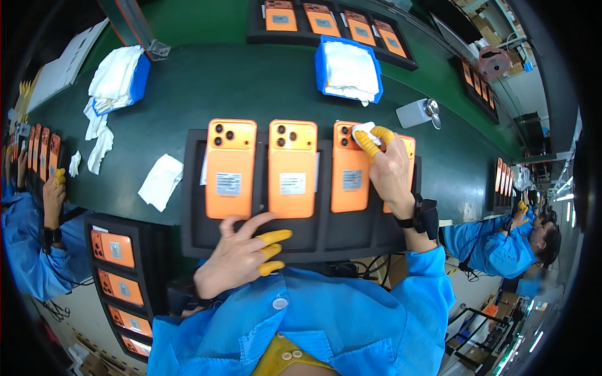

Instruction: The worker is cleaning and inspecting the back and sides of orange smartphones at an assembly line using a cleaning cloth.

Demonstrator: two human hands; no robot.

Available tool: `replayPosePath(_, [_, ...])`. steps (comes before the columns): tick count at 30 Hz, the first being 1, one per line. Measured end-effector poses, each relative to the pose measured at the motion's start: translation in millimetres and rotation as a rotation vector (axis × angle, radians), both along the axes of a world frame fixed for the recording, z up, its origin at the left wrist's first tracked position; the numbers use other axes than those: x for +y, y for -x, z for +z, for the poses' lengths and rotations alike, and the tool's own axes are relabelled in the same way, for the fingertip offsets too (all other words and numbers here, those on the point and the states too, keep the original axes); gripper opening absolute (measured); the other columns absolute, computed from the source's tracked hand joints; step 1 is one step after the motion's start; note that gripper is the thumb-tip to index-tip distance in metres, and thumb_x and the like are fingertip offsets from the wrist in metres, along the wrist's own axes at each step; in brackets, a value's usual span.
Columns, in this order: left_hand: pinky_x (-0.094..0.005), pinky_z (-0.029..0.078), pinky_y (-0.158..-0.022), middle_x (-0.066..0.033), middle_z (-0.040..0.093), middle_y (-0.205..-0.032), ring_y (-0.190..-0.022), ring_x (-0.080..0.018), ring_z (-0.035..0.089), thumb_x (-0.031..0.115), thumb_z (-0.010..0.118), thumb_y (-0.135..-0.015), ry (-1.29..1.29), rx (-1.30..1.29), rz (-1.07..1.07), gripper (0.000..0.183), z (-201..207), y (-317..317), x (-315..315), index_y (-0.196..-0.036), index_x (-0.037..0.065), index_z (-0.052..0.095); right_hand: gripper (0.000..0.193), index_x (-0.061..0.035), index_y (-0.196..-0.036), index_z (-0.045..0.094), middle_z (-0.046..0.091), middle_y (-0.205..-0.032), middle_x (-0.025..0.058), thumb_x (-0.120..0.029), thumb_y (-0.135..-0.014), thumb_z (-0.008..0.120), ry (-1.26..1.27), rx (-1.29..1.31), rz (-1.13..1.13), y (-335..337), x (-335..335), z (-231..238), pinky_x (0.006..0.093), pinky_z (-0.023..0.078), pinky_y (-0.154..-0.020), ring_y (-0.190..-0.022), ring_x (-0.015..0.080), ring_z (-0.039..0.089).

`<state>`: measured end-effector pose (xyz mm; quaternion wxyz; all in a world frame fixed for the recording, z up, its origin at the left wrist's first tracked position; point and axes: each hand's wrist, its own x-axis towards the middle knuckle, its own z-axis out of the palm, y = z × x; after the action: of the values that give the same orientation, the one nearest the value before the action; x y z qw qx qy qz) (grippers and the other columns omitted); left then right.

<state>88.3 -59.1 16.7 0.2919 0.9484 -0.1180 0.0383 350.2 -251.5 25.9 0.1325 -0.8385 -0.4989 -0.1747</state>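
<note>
Several orange smartphones lie back up in a black foam tray (295,247) in front of me, each with a printed label. My right hand (390,164), yellow cots on its fingers, pinches a folded white wipe (365,133) against the camera area of the third phone (350,178). That hand partly covers the rightmost phone (411,150). My left hand (241,254) rests at the tray's near edge, fingers spread, its fingertips by the lower ends of the leftmost phone (229,153) and the second phone (292,150). Three of its fingers wear yellow cots.
Blue bins of white wipes (352,69) (119,75) stand beyond the tray. A pump bottle (417,114) is at right, a loose wipe (161,182) at left. More phone trays (411,62) (100,294) lie at the back and lower left. Co-workers (37,238) (495,247) sit on both sides.
</note>
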Motion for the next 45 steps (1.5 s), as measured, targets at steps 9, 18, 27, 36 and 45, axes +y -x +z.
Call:
replayPosePath(9, [-0.0488, 0.015, -0.1, -0.0014, 0.055, -0.124, -0.13, -0.0205, 0.033, 0.036, 0.06, -0.084, -0.113, 0.0, 0.074, 0.046, 11, -35, -30, -0.126, 0.017, 0.055, 0.028, 0.0001, -0.096, 0.068, 0.057, -0.097, 0.0149, 0.002, -0.069, 0.062, -0.003, 0.023, 0.146, 11, 23, -8, 0.0368, 0.041, -0.067, -0.081, 0.0269, 0.052])
replayPosePath(18, [-0.049, 0.019, -0.095, -0.0025, 0.06, -0.113, -0.126, -0.0212, 0.037, 0.035, 0.061, -0.083, -0.277, -0.092, 0.097, 0.042, -5, -60, -50, -0.118, 0.01, 0.062, 0.029, -0.0026, -0.094, 0.07, 0.058, -0.096, 0.0146, -0.002, -0.066, 0.063, 0.022, 0.03, 0.154, 19, 16, -10, 0.0342, 0.038, -0.065, -0.081, 0.0261, 0.051])
replayPosePath(27, [-0.0498, 0.019, -0.096, -0.0038, 0.059, -0.115, -0.126, -0.0227, 0.037, 0.027, 0.062, -0.083, -0.218, -0.022, 0.098, 0.038, -1, -63, -52, -0.116, 0.008, 0.063, 0.033, -0.0015, -0.096, 0.069, 0.059, -0.098, 0.0143, -0.004, -0.064, 0.064, 0.004, -0.004, 0.168, 18, 5, -8, 0.0355, 0.04, -0.067, -0.08, 0.0252, 0.051])
replayPosePath(36, [-0.0519, 0.017, -0.096, -0.004, 0.06, -0.113, -0.127, -0.0233, 0.036, 0.022, 0.064, -0.081, -0.217, 0.024, 0.081, 0.032, 3, -65, -52, -0.109, 0.007, 0.066, 0.026, 0.0011, -0.089, 0.07, 0.059, -0.095, 0.0167, -0.004, -0.063, 0.066, 0.014, -0.012, 0.17, 13, 1, -10, 0.0361, 0.041, -0.068, -0.08, 0.0265, 0.052])
replayPosePath(45, [-0.0543, 0.018, -0.096, -0.0041, 0.061, -0.111, -0.128, -0.0242, 0.036, 0.021, 0.067, -0.079, -0.259, 0.01, 0.089, 0.027, 12, -74, -56, -0.103, 0.008, 0.069, 0.029, -0.0015, -0.092, 0.07, 0.058, -0.094, 0.0155, -0.001, -0.064, 0.065, -0.002, 0.021, 0.149, 11, -4, -8, 0.0374, 0.041, -0.069, -0.082, 0.0266, 0.053])
